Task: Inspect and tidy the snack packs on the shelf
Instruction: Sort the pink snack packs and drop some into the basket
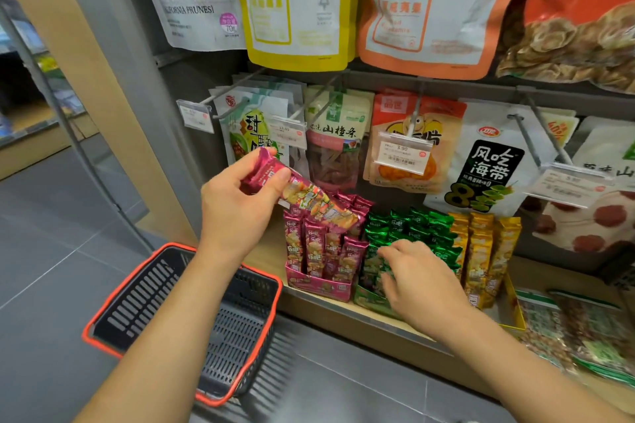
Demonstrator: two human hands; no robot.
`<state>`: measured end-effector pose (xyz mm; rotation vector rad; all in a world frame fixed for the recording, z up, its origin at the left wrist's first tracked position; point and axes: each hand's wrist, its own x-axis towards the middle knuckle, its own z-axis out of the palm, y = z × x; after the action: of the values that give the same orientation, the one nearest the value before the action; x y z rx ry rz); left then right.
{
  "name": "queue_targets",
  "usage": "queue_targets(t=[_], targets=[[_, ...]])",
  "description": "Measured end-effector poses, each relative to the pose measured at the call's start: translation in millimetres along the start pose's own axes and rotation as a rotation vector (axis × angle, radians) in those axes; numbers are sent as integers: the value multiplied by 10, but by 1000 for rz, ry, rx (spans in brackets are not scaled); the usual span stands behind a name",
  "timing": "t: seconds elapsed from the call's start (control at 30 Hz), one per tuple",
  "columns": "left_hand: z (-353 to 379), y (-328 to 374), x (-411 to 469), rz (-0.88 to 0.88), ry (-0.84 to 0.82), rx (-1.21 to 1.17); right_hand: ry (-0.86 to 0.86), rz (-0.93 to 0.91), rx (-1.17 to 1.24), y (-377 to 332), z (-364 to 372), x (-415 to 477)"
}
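Left hand (237, 206): you pinch a pink snack pack (309, 197), tilted, above the pink box (319, 285) at centre.
Right hand (419, 282): your fingers touch the green packs (429, 227) right of it; grip unclear.

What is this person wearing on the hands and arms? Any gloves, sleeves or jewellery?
Nothing that shows. The left hand and right hand are bare, without gloves, and I see no rings on the fingers. The left forearm and right forearm are bare too, with no sleeve, watch or bracelet in view.
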<state>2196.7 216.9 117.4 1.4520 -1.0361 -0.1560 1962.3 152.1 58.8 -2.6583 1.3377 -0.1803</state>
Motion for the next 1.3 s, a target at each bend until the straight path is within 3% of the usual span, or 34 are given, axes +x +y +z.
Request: queue_targets(t=[0.23, 0.53, 0.7, 0.9, 1.07, 1.3], targets=[[267, -92, -58, 274, -140, 148, -3, -60, -97, 135, 14, 623], [630, -311, -38, 370, -335, 235, -242, -188, -246, 451, 324, 935], [819, -500, -10, 290, -486, 300, -150, -215, -224, 611, 347, 935], [1167, -786, -70, 200, -705, 602, 104, -98, 124, 564, 302, 1179], [1214, -775, 17, 288, -609, 681, 23, 8, 283, 495, 315, 1450], [1220, -749, 50, 353, -559, 700, -45, 75, 72, 431, 505, 1586]])
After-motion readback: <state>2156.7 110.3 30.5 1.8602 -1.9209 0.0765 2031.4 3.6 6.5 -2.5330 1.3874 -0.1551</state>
